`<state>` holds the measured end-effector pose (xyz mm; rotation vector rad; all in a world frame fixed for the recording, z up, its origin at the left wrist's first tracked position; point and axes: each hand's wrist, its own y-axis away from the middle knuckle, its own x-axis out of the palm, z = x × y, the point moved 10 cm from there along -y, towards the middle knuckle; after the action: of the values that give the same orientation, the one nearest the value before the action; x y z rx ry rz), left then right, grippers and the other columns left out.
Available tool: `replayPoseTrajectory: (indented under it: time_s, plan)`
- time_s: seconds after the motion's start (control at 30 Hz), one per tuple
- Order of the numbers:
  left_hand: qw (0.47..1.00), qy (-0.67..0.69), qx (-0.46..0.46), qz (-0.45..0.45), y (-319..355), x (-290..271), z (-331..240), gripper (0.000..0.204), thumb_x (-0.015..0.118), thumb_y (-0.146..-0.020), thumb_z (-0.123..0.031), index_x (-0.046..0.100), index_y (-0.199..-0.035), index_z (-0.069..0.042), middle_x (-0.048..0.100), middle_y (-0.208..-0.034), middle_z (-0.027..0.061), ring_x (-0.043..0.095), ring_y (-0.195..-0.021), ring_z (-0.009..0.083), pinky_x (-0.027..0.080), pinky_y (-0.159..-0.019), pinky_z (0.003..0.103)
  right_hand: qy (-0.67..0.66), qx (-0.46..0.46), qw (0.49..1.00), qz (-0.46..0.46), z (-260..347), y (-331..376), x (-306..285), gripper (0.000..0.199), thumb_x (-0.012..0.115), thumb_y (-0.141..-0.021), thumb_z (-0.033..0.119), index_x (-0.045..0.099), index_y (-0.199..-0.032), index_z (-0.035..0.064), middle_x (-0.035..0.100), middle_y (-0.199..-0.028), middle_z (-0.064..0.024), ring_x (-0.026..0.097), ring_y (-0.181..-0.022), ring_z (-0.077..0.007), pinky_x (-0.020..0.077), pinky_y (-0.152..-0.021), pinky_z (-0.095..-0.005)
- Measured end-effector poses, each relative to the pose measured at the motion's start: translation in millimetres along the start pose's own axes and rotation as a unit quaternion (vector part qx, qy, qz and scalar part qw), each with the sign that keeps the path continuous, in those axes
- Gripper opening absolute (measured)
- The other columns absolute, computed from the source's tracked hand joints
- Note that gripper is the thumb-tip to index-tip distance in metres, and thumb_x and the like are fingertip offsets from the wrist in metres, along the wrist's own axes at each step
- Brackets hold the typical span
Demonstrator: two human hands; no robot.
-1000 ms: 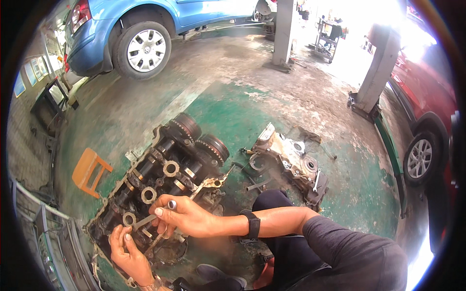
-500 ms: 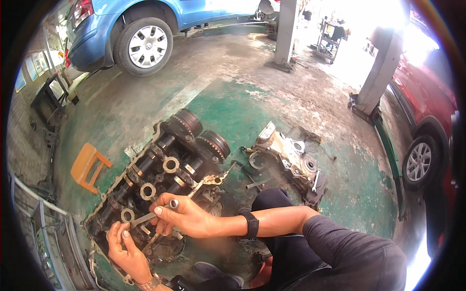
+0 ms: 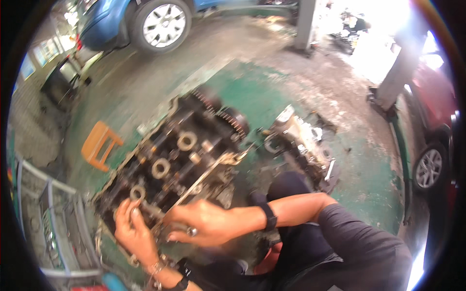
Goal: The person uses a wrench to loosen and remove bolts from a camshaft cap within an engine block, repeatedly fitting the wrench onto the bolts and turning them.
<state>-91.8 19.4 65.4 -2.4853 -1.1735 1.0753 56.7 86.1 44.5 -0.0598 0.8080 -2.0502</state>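
Note:
A greasy engine cylinder head (image 3: 182, 157) lies on the floor in front of me, with two toothed round gears (image 3: 235, 121) at its far end. Pale ring-shaped openings (image 3: 160, 168) run along its middle. My right hand (image 3: 208, 222) closes around a metal wrench, whose shiny round end (image 3: 192, 232) sticks out by the thumb. At the wrench's other end, beside the nearest ring, the fingers of my left hand (image 3: 133, 230) are bent together. Blur and the fingers hide where that end sits.
To the right, a metal engine cover (image 3: 298, 140) lies on the green floor with a small wrench (image 3: 330, 169) on it. An orange wooden stool (image 3: 99, 145) is at left. Beyond are a blue car (image 3: 109, 24), a red car (image 3: 434, 106) and a lift post (image 3: 395, 72).
The right hand has swung the wrench's near end toward me while the left fingers stay at its far end. The whole view has shifted, so the scene sits further right and is blurred.

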Motion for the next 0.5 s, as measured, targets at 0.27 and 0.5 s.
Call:
replayPoseTrajectory:
  time_s: [0.27, 0.5]
  plan:
    - [0.998, 0.019, 0.057, -0.035, -3.8, 10.0, -15.5, 0.023, 0.056, -0.091, 0.0, 0.06, -0.113, 0.005, 0.072, -0.098, 0.0128, 0.067, -0.092, 0.0176, 0.05, -0.084, 0.028, 0.137, -0.053, 0.988, 0.043, 16.4, 0.5, -7.5, 0.038, 0.077, -0.078, 0.017, 0.059, -0.106, -0.0011, 0.065, -0.092, -0.0167, 0.068, -0.077, -0.0315, 0.0546, -0.065, -0.036]
    - [0.994, 0.056, 0.081, -0.05, -2.5, 4.6, -6.6, 0.022, 0.055, -0.09, 0.002, 0.06, -0.112, 0.004, 0.072, -0.094, 0.0122, 0.068, -0.085, 0.015, 0.051, -0.074, 0.026, -0.126, 0.131, 0.979, -0.088, -21.5, -8.9, -49.8, 0.035, 0.054, -0.099, 0.024, 0.054, -0.111, -0.0087, 0.068, -0.093, -0.0168, 0.067, -0.078, -0.017, 0.0545, -0.071, -0.028]
